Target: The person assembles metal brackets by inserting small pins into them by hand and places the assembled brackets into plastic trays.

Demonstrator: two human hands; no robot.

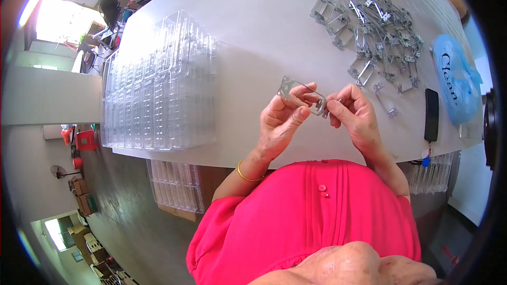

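Between my two hands, above the table's near edge, is a small grey metal bracket (288, 85) with flat punched plates and a thin bar. My left hand (281, 119) grips it, thumb and fingers closed around its lower part. The fingers of my right hand (355, 117) are pinched at the bracket's right end, on a small piece there that is too small to name. A loose bracket (385, 100) lies on the table to the right of my right hand. Beyond it spreads a tangled heap of similar metal brackets (369, 26).
Stacked clear plastic trays (158, 89) stand on the white table (253, 26) at left. A black phone (431, 113) and a blue plastic bag (454, 79) lie at right. More clear trays (177, 182) sit below the table's edge.
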